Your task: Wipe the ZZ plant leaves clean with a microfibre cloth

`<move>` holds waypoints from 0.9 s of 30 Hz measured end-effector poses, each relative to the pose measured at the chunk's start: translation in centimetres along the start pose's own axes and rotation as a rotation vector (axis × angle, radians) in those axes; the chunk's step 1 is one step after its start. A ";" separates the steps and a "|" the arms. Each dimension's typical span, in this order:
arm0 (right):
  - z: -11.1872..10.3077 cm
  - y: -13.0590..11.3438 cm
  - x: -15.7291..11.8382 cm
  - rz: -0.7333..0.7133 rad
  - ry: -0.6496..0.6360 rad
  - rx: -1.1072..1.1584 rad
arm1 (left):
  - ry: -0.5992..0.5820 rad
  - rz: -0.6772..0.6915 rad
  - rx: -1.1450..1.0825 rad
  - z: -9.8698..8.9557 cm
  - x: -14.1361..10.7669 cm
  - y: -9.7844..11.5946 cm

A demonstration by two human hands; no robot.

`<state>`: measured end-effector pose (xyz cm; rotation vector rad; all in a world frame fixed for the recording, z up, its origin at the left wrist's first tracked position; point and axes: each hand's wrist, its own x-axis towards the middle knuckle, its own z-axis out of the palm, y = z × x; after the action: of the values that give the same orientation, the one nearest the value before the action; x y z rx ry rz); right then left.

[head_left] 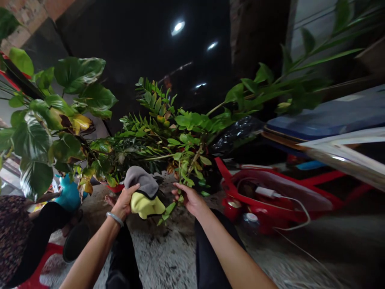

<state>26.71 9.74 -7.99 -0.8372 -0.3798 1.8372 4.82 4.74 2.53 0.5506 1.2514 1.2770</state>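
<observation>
My left hand point(124, 200), with a bangle on its wrist, is closed on a folded cloth, grey point(141, 181) on top and yellow point(146, 205) below, with dark edging. To its right, my right hand point(190, 197) has its fingers around a thin leafy stem point(179, 196) that hangs down low in front of the plants. Its fingertips are partly behind the leaves. Above both hands spreads a dense green plant point(189, 140) with small leaves.
A large-leaved plant point(33, 136) stands at left, above a seated person point(15, 237) and a turquoise figure point(68, 192). At right, a red plastic stool point(270, 216) holds a white charger point(266, 192) with a cable. A blue-topped surface point(325, 118) lies above it.
</observation>
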 end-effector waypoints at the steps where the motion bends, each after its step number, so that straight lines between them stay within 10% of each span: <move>1: -0.1 0.0 0.0 0.001 0.002 -0.001 | -0.001 0.041 -0.018 0.0 -0.3 0.5; 9: 0.2 0.0 -0.3 0.014 0.013 -0.040 | 0.131 0.215 -0.091 1.5 0.9 4.5; 14: 0.0 0.0 -0.2 0.084 0.084 -0.151 | 0.069 0.019 0.019 -1.7 -1.7 1.1; 22: 0.0 -0.1 -0.2 0.100 0.042 -0.170 | 0.191 0.212 -0.232 -5.6 -2.2 6.9; 27: 0.0 0.4 0.0 0.092 -0.053 -0.078 | 0.250 -0.081 -0.123 -7.3 -2.1 2.8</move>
<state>26.45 9.57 -8.19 -0.8736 -0.4560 1.9425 -2.51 1.35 3.57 0.2547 1.3750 1.3744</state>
